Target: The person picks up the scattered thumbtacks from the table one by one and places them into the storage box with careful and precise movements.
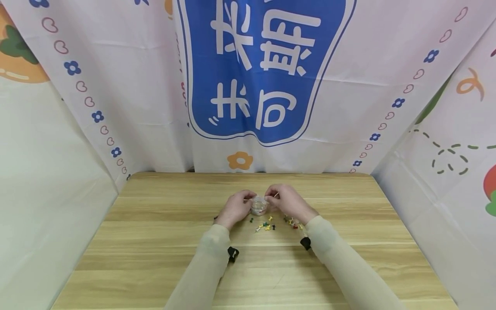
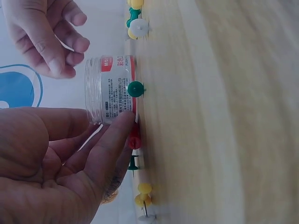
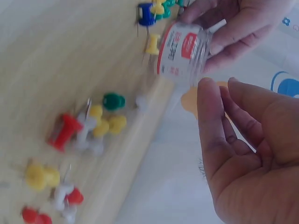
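While gripping the side of the clear jar (image 2: 106, 86) with the left hand (image 1: 235, 209), holds the right hand (image 1: 288, 203) just above the jar's rim, with thumb and fingertips loosely bent and narrowly parted. Has the jar standing upright on the desk (image 1: 155, 241), with red-edged base down and printed label showing. On the near side of the jar, has a green pin (image 1: 252, 220) just beside it and a loose scatter including a yellow pin (image 1: 270, 218) and a blue pin (image 3: 146, 14). To the right of the jar and nearer, has a second scatter of red, yellow, white and green pins, including a tilted red pin (image 3: 64, 131). Beyond the jar, has a white curtain (image 1: 329, 129) bearing an orange flower (image 1: 233, 160) and, higher, a blue panel (image 1: 252, 71) with white characters
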Action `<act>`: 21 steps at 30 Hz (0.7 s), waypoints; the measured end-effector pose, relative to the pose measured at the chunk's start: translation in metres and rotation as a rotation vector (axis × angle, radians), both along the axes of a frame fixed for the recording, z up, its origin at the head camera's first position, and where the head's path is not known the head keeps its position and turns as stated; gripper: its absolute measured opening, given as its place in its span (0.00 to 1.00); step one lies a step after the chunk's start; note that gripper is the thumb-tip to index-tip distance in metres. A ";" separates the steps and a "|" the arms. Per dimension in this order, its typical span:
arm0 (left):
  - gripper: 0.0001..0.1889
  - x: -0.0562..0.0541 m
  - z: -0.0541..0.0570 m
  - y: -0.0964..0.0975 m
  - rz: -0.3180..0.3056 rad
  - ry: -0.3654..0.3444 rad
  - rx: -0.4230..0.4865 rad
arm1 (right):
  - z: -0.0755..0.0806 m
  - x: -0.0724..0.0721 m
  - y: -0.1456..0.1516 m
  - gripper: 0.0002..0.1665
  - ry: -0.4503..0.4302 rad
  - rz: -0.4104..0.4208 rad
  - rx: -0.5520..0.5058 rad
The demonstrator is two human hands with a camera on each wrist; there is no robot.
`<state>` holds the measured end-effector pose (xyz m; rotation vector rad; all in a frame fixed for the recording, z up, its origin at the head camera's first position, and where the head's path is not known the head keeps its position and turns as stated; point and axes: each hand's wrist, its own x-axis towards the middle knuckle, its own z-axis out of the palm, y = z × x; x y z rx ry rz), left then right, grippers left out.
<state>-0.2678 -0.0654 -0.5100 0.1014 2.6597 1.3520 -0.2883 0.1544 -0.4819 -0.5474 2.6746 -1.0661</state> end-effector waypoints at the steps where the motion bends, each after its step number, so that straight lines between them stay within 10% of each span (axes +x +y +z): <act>1: 0.16 0.000 0.000 0.000 0.003 -0.004 0.001 | 0.001 0.000 0.002 0.08 0.005 -0.003 0.007; 21: 0.16 0.001 0.002 0.004 0.023 0.000 -0.006 | -0.015 0.000 0.018 0.03 0.274 0.138 0.431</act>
